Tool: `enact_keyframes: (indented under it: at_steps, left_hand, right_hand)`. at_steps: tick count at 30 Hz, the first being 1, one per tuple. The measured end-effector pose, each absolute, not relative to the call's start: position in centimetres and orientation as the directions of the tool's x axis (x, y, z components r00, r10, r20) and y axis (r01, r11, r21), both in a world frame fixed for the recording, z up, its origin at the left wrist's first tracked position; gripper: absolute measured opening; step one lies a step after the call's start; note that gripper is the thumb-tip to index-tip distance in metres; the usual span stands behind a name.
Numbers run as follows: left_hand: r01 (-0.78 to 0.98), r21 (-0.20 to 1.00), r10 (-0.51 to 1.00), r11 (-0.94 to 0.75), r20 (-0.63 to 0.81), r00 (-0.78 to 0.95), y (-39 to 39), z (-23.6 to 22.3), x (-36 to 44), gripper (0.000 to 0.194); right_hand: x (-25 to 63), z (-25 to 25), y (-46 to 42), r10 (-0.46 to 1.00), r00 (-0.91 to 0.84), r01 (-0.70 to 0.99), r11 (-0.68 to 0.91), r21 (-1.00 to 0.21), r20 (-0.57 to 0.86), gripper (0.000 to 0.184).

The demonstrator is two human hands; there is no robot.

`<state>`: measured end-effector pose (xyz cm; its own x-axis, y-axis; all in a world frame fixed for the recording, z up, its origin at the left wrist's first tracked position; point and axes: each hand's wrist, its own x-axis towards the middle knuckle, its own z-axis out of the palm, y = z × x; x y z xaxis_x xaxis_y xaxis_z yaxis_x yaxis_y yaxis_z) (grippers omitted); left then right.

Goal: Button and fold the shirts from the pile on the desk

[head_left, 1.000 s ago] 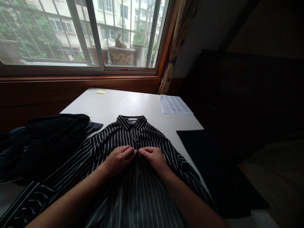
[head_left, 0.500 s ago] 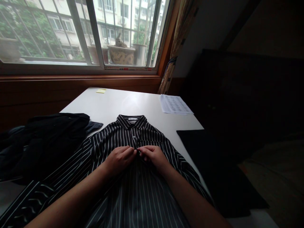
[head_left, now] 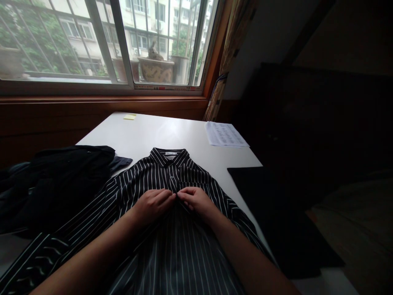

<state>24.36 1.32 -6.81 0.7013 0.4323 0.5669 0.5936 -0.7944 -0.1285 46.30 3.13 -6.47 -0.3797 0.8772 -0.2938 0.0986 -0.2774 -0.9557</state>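
"Noting the hands first. Where are they, and how does each grip stand?"

"Left hand [head_left: 155, 203]: on the shirt [head_left: 159, 246], left of its centre line, fingers curled, grip closed to a pinch on the front edge. Right hand [head_left: 196, 201]: just across from it, thumb and forefinger pinched at the same edge. The fingertips of both nearly meet. Whether a button sits between them, cannot tell; the fingers cover the spot."

"Position of the shirt?"

"Front up on the white counter [head_left: 144, 131], black with pale stripes. Collar [head_left: 168, 157] at the far end, a label inside it; the body runs to the near edge of view. One button [head_left: 172, 177] shows between collar and hands. The left sleeve [head_left: 89, 205] slants out to the near left."

"Surroundings?"

"Dark clothes [head_left: 61, 176] heaped left of the shirt. A black cloth [head_left: 264, 205] to the right, apart from the shirt, partly on the counter; its outline fades in shadow. Papers [head_left: 226, 134] at the far right corner, a yellow note [head_left: 129, 116] near the far left corner. Beyond the far edge, a window [head_left: 162, 41] with planters outside and a tied curtain [head_left: 218, 88] at its right."
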Motion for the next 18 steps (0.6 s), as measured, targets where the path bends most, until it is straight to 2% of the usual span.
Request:
enact_keyframes:
  at_steps: [5, 10, 13, 18]
  left_hand:
    - [0.539, 0.031, 0.462, -0.842, 0.558, 0.689, 1.5, -7.0, 24.2, 0.020]
    - [0.534, 0.235, 0.562, -0.812, 0.560, 0.609, 1.6, -7.6, 24.4, 0.015]
    - [0.567, 0.444, 0.718, -0.693, 0.487, 0.497, 1.4, -7.4, 24.7, 0.012]
    - [0.526, 0.756, 0.914, -0.389, 0.247, 0.321, 1.2, -6.6, 25.1, 0.019]
  right_hand:
    - [46.1, -6.4, 3.1, 0.871, -0.375, 0.094, -0.305, -0.948, -0.317, 0.027]
    - [45.6, -6.3, 2.8, 0.907, -0.327, 0.119, -0.238, -0.964, -0.264, 0.022]
    - [45.4, -6.5, 2.5, 0.940, -0.288, 0.174, -0.135, -0.975, -0.181, 0.018]
    - [44.9, -6.8, 1.6, 0.977, -0.210, 0.306, 0.105, -0.946, 0.040, 0.011]
